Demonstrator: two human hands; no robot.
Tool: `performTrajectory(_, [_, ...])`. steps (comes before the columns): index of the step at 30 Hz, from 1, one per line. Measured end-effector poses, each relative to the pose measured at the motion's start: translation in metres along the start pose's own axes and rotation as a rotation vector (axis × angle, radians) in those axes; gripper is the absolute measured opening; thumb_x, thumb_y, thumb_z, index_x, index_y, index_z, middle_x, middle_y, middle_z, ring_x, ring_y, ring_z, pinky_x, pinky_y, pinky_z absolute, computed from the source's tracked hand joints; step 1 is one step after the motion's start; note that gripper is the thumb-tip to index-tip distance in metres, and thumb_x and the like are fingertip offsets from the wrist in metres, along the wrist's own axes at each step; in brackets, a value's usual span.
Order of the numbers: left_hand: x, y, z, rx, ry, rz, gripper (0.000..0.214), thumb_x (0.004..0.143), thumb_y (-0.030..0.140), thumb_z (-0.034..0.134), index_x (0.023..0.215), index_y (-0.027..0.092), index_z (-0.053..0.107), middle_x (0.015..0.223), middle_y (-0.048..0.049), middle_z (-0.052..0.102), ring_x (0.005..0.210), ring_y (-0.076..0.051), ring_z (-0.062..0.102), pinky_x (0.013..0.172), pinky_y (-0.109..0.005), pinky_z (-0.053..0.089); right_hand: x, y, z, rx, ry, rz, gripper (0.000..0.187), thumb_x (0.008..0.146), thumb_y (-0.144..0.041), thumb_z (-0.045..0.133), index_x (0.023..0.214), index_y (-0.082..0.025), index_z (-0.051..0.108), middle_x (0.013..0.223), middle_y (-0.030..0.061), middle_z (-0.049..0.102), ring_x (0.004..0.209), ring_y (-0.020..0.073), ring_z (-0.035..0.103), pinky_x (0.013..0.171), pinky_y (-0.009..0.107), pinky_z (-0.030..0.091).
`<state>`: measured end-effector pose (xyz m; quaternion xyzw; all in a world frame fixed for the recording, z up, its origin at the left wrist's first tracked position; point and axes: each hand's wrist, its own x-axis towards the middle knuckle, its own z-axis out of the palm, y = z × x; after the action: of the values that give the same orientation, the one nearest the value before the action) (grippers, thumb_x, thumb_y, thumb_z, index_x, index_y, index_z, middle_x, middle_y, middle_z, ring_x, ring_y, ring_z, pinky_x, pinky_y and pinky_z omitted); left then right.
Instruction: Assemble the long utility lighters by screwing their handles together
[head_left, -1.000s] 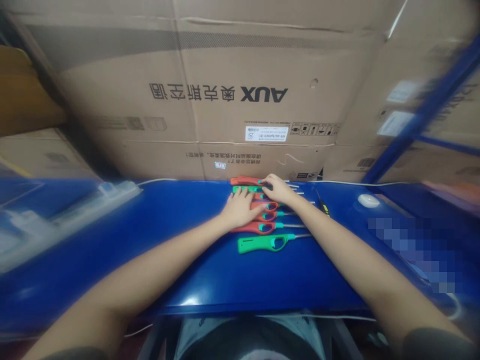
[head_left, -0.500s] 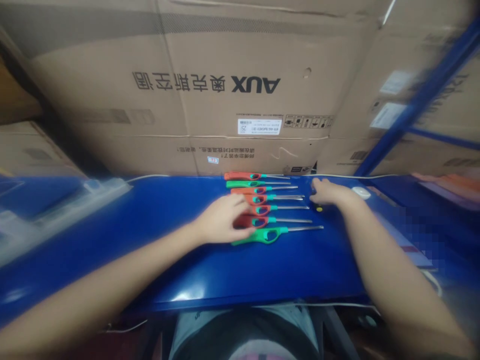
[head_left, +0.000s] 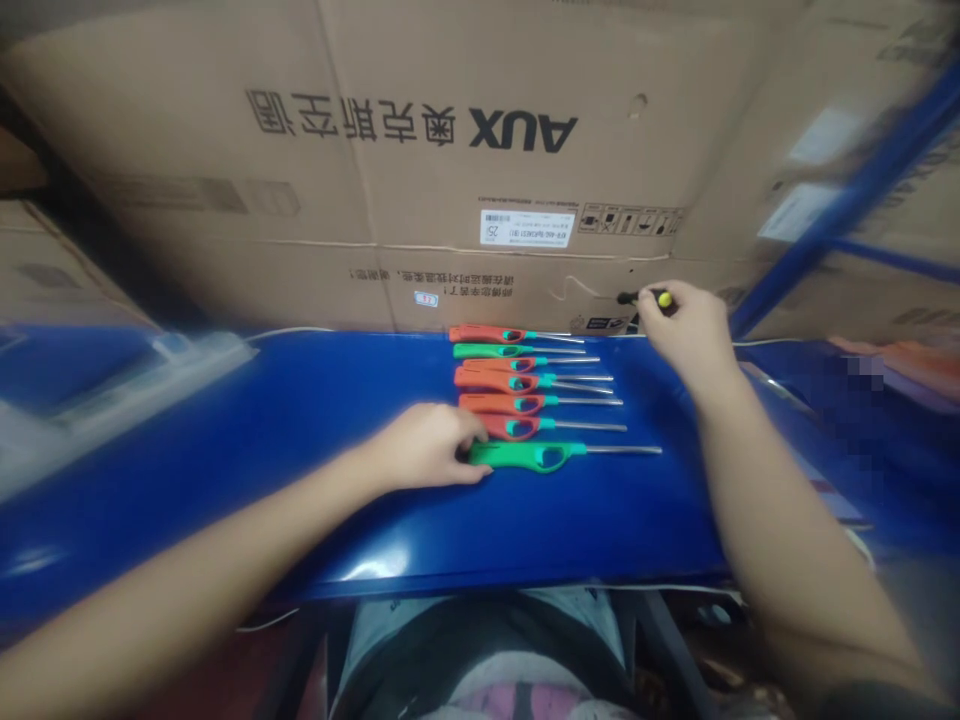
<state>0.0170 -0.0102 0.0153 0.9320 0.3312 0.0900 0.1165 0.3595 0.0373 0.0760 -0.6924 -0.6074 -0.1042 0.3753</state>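
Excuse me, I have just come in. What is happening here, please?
A person's left hand holds the handle end of the nearest long green plastic lighter, which lies on the glossy blue table. Beyond it, orange-red plastic lighters and another green one lie in a row, metal nozzles pointing right. The right hand holds up a small black-and-yellow tool, perhaps a screwdriver, before the brown cardboard box.

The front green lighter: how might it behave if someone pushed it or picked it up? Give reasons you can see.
The green lighter would probably stay stiff: its handle looks moulded and its metal rod runs straight. It may slide easily, as the blue table looks glossy. Lying on its side, it seems unlikely to roll.
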Motion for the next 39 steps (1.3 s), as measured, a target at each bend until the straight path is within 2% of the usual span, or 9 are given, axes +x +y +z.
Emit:
performTrajectory(3, [0.001,0.003,0.009,-0.047,0.022,-0.017,0.027,0.082,0.046,0.073,0.078,0.020,0.068,0.076,0.0017,0.071,0.064,-0.014,0.063,0.055,-0.025,0.037,-0.007,-0.034,-0.003,0.316,0.114,-0.122,0.033,0.090,-0.051,0.064,0.078,-0.021,0.065,0.069,0.0016,0.062,0.067,0.0170,0.061,0.063,0.030,0.051])
performTrajectory(6, [0.002,0.006,0.019,-0.115,0.054,-0.052,0.031,0.082,0.050,0.074,0.080,0.020,0.067,0.074,0.0020,0.069,0.064,-0.014,0.063,0.054,-0.025,0.036,-0.023,-0.075,-0.004,0.618,0.138,-0.230,0.048,0.100,-0.064,0.045,0.080,-0.022,0.058,0.068,-0.0005,0.055,0.065,0.0138,0.060,0.060,0.027,0.049])
performTrajectory(10, [0.004,0.009,0.028,-0.198,0.088,-0.087,0.030,0.082,0.049,0.074,0.086,0.020,0.065,0.074,0.0028,0.068,0.064,-0.014,0.062,0.055,-0.024,0.037,-0.060,-0.118,0.007,0.869,-0.117,-0.289,0.043,0.103,-0.064,0.037,0.091,-0.027,0.054,0.069,-0.0026,0.055,0.060,0.0120,0.059,0.056,0.026,0.050])
performTrajectory(12, [0.004,0.009,0.029,-0.210,0.095,-0.079,0.032,0.083,0.050,0.073,0.085,0.020,0.064,0.076,0.0023,0.068,0.064,-0.014,0.061,0.056,-0.024,0.037,-0.079,-0.128,0.017,0.944,-0.235,-0.294,0.033,0.103,-0.060,0.042,0.098,-0.029,0.052,0.064,-0.0052,0.052,0.054,0.0126,0.057,0.052,0.027,0.049])
performTrajectory(15, [0.004,0.008,0.027,-0.233,0.100,-0.067,0.034,0.084,0.052,0.072,0.080,0.019,0.063,0.076,0.0015,0.067,0.064,-0.014,0.058,0.057,-0.025,0.039,-0.100,-0.128,0.031,1.006,-0.322,-0.313,0.026,0.100,-0.050,0.057,0.116,-0.030,0.051,0.081,-0.0035,0.063,0.063,0.0131,0.063,0.056,0.027,0.054])
performTrajectory(18, [0.003,0.007,0.025,-0.266,0.099,-0.052,0.034,0.082,0.050,0.075,0.078,0.019,0.062,0.074,0.0013,0.066,0.063,-0.013,0.057,0.056,-0.025,0.040,-0.107,-0.123,0.037,1.001,-0.305,-0.384,0.035,0.096,-0.038,0.066,0.126,-0.031,0.051,0.116,0.0013,0.067,0.089,0.0156,0.071,0.071,0.029,0.061])
performTrajectory(20, [0.003,0.007,0.025,-0.270,0.110,-0.038,0.032,0.080,0.047,0.076,0.077,0.018,0.061,0.074,0.0011,0.066,0.063,-0.013,0.057,0.057,-0.025,0.041,-0.108,-0.120,0.037,0.942,-0.261,-0.452,0.034,0.094,-0.034,0.067,0.125,-0.030,0.054,0.124,0.0020,0.066,0.101,0.0174,0.071,0.081,0.030,0.062])
performTrajectory(29, [0.002,0.004,0.031,-0.294,0.138,-0.032,0.025,0.081,0.040,0.075,0.079,0.017,0.064,0.072,0.0012,0.067,0.060,-0.012,0.059,0.056,-0.024,0.042,-0.114,-0.114,0.045,0.684,-0.036,-0.732,0.031,0.097,-0.031,0.064,0.126,-0.025,0.056,0.111,0.0030,0.073,0.089,0.0161,0.074,0.077,0.027,0.061])
performTrajectory(39, [0.002,0.004,0.032,-0.304,0.139,-0.034,0.026,0.081,0.039,0.076,0.077,0.017,0.063,0.070,0.0017,0.067,0.059,-0.012,0.060,0.054,-0.023,0.040,-0.118,-0.117,0.046,0.652,0.036,-0.759,0.023,0.098,-0.027,0.061,0.120,-0.022,0.058,0.106,0.0029,0.075,0.084,0.0141,0.073,0.076,0.025,0.060])
